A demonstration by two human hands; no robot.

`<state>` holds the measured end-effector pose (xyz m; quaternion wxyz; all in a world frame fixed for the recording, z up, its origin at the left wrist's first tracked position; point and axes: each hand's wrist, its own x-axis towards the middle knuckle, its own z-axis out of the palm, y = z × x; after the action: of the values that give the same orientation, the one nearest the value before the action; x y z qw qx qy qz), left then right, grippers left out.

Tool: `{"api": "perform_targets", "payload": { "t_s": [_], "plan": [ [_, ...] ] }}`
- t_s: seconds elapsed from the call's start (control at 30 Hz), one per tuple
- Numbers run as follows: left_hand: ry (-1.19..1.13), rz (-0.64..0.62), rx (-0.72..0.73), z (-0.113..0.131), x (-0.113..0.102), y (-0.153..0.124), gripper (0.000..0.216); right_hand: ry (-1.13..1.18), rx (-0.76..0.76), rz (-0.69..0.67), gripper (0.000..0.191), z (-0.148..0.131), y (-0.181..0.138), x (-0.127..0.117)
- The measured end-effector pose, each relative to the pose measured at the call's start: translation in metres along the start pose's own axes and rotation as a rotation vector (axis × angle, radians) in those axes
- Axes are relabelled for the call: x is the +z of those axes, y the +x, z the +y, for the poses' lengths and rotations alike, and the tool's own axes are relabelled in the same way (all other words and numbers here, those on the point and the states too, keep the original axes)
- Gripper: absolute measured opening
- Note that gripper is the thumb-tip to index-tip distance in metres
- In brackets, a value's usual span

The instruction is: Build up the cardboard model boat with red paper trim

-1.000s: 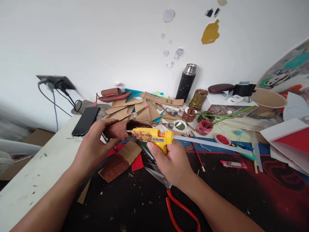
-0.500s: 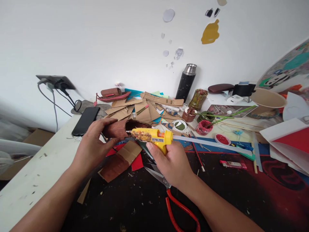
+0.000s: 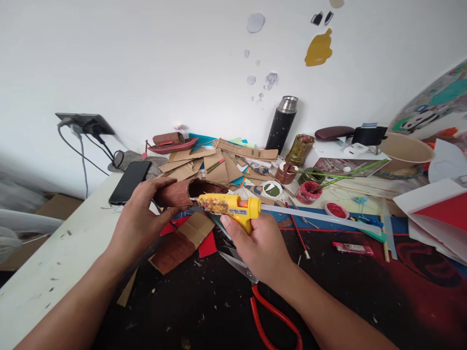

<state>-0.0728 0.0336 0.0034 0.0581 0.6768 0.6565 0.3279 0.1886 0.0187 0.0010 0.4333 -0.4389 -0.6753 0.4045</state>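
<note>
My left hand (image 3: 140, 221) is closed round a brown curved cardboard piece (image 3: 182, 192), held above the desk with its open end turned to the right. My right hand (image 3: 260, 248) grips a yellow glue gun (image 3: 233, 206) by its handle, finger on the trigger. The gun's nozzle points left and touches the lower rim of the brown piece. A clear glue stick (image 3: 317, 218) sticks out of the gun's back to the right. Below the hands lie a flat brown cardboard piece (image 3: 182, 240) and red corrugated paper (image 3: 207, 245).
Red-handled scissors (image 3: 262, 301) lie on the dark mat under my right wrist. A black phone (image 3: 130, 181) lies at the left, a heap of cardboard scraps (image 3: 219, 165) behind. A black flask (image 3: 281, 124), paint pots (image 3: 308, 192) and papers (image 3: 434, 204) fill the back and right.
The brown piece has risen and tilted slightly in my left hand, and the gun's nozzle has stayed against its rim. Little else has moved.
</note>
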Motion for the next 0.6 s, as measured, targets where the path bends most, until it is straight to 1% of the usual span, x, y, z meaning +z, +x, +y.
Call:
{"api": "perform_targets", "payload": {
  "t_s": [0.33, 0.6],
  "plan": [
    [0.012, 0.031, -0.022, -0.0019, 0.0007, -0.0008, 0.052, -0.011, 0.019, -0.009, 0.042, 0.001, -0.0004, 0.0003],
    [-0.008, 0.043, -0.049, -0.0016, 0.0005, 0.0007, 0.054, -0.002, 0.036, -0.027, 0.038, 0.0008, -0.0008, -0.0003]
  ]
}}
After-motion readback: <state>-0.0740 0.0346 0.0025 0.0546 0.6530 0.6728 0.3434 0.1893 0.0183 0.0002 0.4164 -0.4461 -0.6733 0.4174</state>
